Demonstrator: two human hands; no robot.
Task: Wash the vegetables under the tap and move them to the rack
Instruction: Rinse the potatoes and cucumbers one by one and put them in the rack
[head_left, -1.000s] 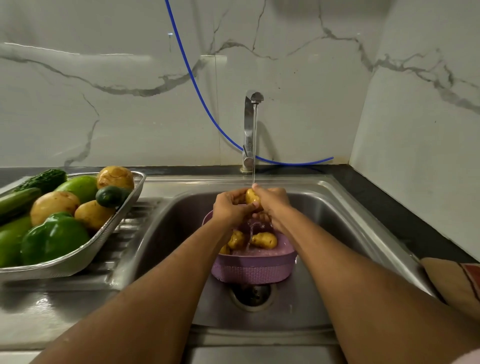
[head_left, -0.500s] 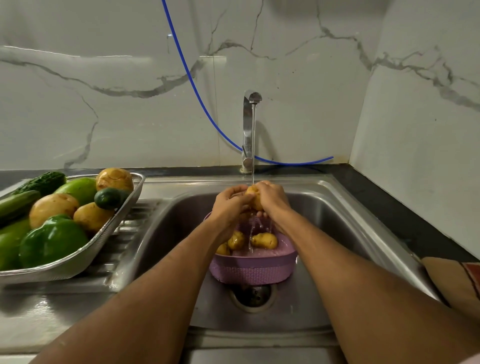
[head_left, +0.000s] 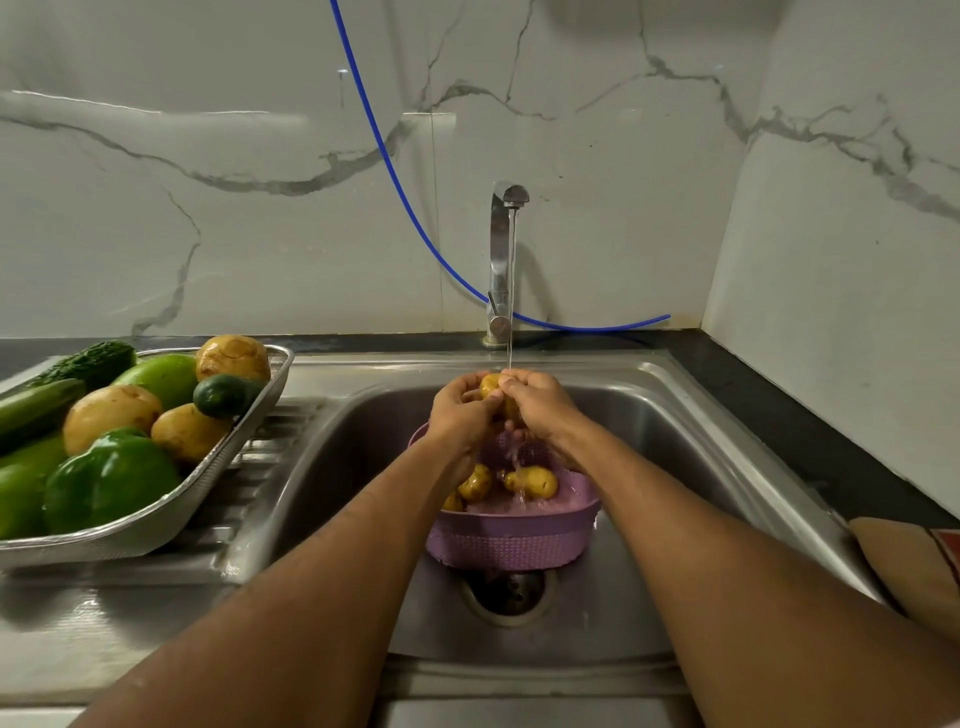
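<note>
Head view: purple colander (head_left: 511, 545) sits below both hands, potatoes inside. Left hand (head_left: 460, 410) and right hand (head_left: 540, 405) together grip one potato (head_left: 491, 385) under the tap (head_left: 503, 260) stream. Rack (head_left: 249, 431) well left, heaped; basin wall between.

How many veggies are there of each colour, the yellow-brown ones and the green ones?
Yellow-brown potatoes: 7. One held in both hands, 3 in the purple basket, 3 in the metal tray.
Green vegetables: at least 7, all in the tray, such as the pepper and bitter gourd; the left edge cuts some off.
Total: at least 14.
</note>
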